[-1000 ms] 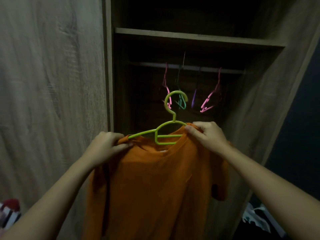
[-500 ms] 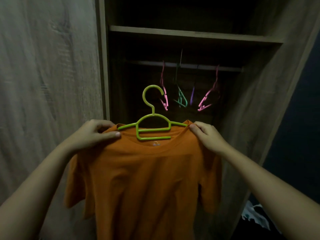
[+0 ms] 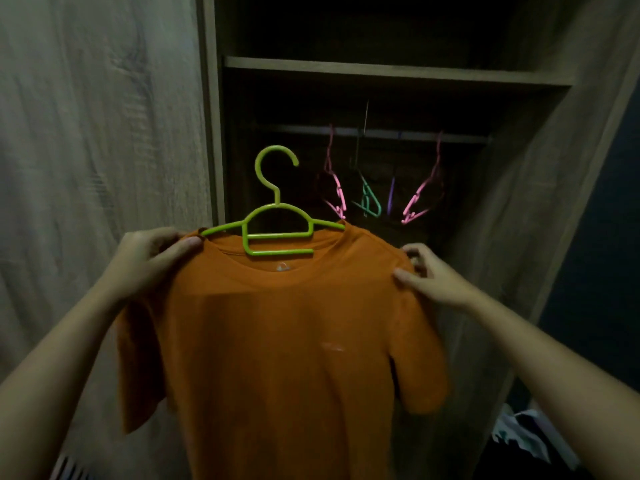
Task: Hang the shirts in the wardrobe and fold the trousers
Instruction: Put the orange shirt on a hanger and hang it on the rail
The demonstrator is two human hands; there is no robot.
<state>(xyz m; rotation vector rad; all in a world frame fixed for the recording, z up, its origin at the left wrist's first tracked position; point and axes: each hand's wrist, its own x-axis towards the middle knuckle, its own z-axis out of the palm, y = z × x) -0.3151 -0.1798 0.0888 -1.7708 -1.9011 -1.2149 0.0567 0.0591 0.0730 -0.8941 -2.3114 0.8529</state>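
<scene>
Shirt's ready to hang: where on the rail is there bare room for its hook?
Bare rail between the wardrobe's left wall and the left pink hanger; a shorter gap beyond the right pink hanger. Crowded between them: a teal hanger, a purple hanger.

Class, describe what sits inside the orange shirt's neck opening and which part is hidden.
A green hanger sits inside the orange shirt; its hook and centre bars show. Its arm ends are covered by fabric.

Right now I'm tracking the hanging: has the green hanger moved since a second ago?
Yes, leftward. The green hanger overlapped the left pink hanger then; now it is left of it.
</scene>
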